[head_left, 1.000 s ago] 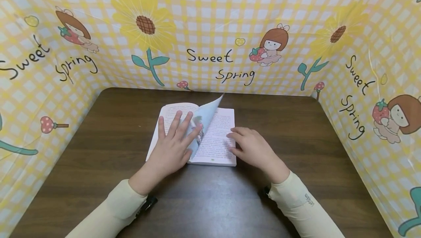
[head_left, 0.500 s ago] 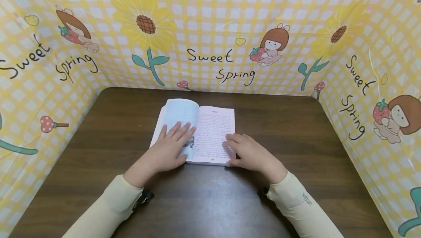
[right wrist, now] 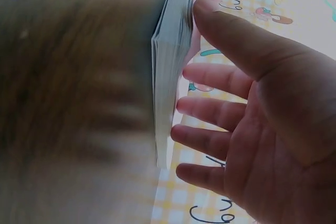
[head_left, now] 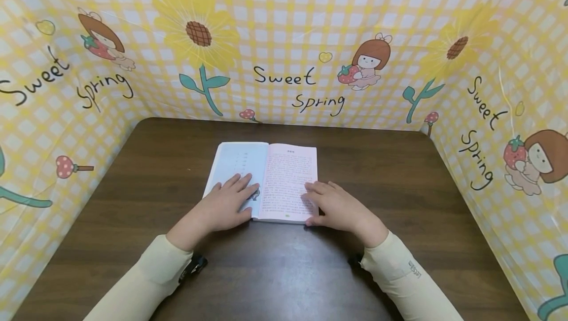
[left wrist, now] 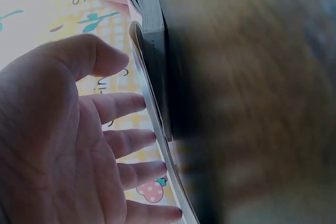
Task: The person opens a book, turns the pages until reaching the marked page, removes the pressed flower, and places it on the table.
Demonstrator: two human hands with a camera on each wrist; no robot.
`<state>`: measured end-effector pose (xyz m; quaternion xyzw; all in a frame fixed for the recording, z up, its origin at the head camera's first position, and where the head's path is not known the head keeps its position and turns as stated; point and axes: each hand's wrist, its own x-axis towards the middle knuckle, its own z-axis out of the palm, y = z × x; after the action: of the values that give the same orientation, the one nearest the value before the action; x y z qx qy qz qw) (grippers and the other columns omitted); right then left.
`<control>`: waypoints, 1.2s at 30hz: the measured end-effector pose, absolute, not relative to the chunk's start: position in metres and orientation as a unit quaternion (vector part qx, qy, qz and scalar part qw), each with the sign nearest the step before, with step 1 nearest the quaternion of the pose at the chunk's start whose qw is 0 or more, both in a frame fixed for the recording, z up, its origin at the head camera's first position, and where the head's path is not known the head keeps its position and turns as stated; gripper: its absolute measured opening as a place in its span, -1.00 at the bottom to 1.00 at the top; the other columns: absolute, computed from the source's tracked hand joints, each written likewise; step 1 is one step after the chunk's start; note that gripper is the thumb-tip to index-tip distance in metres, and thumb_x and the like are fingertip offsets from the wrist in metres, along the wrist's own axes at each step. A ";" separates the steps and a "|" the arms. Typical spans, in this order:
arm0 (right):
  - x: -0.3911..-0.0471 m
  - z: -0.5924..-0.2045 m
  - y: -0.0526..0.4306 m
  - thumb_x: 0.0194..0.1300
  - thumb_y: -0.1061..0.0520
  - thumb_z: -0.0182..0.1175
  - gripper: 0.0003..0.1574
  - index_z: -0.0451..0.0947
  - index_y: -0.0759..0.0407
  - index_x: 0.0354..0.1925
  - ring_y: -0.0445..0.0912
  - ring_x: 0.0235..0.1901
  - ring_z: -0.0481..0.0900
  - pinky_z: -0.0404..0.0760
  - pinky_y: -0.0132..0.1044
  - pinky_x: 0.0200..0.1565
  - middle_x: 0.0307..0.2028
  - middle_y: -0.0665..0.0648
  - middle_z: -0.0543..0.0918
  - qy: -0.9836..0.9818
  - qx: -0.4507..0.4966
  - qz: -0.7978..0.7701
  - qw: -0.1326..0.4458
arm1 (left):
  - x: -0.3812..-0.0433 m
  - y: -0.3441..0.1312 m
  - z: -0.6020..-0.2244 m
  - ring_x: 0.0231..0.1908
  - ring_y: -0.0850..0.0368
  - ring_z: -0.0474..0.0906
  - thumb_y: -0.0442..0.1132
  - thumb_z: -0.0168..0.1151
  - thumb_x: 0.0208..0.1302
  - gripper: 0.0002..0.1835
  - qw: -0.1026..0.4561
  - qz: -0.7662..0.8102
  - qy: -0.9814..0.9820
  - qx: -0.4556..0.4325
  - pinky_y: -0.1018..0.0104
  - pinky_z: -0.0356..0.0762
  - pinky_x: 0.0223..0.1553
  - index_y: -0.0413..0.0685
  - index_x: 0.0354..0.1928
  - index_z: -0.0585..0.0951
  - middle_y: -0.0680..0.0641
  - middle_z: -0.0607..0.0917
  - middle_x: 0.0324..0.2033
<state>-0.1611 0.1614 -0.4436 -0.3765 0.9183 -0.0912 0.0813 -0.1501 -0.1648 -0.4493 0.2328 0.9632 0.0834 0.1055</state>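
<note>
An open book (head_left: 288, 178) lies on the table, its left page pale blue with a small dark picture, its right page pinkish and filled with print. My left hand (head_left: 224, 207) rests on the lower part of the blue page, fingers spread and fairly straight. In the left wrist view, the fingertips of that hand (left wrist: 100, 140) touch the page surface. My right hand (head_left: 339, 207) lies at the right page's lower outer edge. The right wrist view shows this hand (right wrist: 247, 124) with extended fingers touching the page and its thumb near the lower edge of the book (right wrist: 170, 77).
The dark brown wooden table (head_left: 386, 163) spreads around the book. A yellow checked cloth (head_left: 284, 25) with printed flowers and "Sweet Spring" lettering walls off the back and both sides. Black straps (head_left: 193, 267) show beneath the cream sleeves.
A blue leaf that stood half raised has turned over to the left and now lies flat. My left hand has moved down and slightly left with it; my right hand has settled onto the right page.
</note>
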 end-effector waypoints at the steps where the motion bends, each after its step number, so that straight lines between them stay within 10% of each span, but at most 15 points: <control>1: -0.162 -0.444 0.162 0.30 -0.23 0.39 -0.29 0.59 0.07 0.28 0.08 0.44 0.38 0.27 0.25 0.42 0.41 0.21 0.48 0.914 -0.388 -0.088 0.072 | -0.150 -0.164 -0.450 0.57 -0.27 0.04 0.14 0.06 0.45 -0.30 0.104 0.083 0.964 0.232 -0.53 0.12 0.34 0.10 0.56 0.31 -0.13 0.15 0.60; 8: -0.160 -0.437 0.163 0.41 0.01 0.32 -0.78 0.76 -0.02 -0.03 0.00 0.23 0.61 0.49 0.21 0.26 0.15 0.10 0.72 0.887 -0.458 -0.055 0.021 | -0.146 -0.159 -0.452 0.55 -0.32 0.08 0.36 0.04 0.42 -0.20 0.079 0.080 0.969 0.219 -0.55 0.17 0.29 0.07 0.53 0.35 -0.19 0.18 0.58; 16: -0.156 -0.433 0.162 0.34 0.18 0.32 -0.88 0.74 -0.06 -0.25 -0.12 -0.06 0.72 0.61 0.05 0.12 -0.13 -0.03 0.79 0.876 -0.480 -0.027 -0.026 | -0.138 -0.147 -0.448 0.53 -0.35 0.12 0.35 0.17 0.36 -0.15 0.046 0.092 0.973 0.209 -0.58 0.16 0.27 0.00 0.52 0.36 -0.24 0.23 0.55; 22: -0.159 -0.435 0.161 0.18 0.35 0.22 -0.69 0.47 -0.06 -0.49 -0.21 -0.64 0.33 0.53 -0.24 -0.31 -0.71 -0.17 0.38 0.870 -0.482 -0.017 -0.107 | -0.133 -0.140 -0.447 0.54 -0.34 0.09 0.30 0.22 0.36 -0.15 0.046 0.102 0.970 0.215 -0.56 0.14 0.30 0.02 0.55 0.32 -0.23 0.21 0.56; 36: -0.161 -0.430 0.162 0.31 0.26 0.28 -0.70 0.72 0.00 -0.02 -0.16 -0.31 0.73 0.61 -0.23 -0.18 -0.24 -0.10 0.81 0.831 -0.492 -0.019 -0.261 | -0.132 -0.135 -0.452 0.49 -0.39 0.18 0.43 0.38 0.11 -0.02 0.043 0.117 0.976 0.179 -0.51 0.26 0.26 0.01 0.46 0.45 -0.30 0.29 0.51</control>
<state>-0.1605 0.1620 -0.4303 -0.4915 0.8308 -0.0187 -0.2606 -0.1319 -0.1353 -0.4518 0.1793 0.9758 0.1173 0.0426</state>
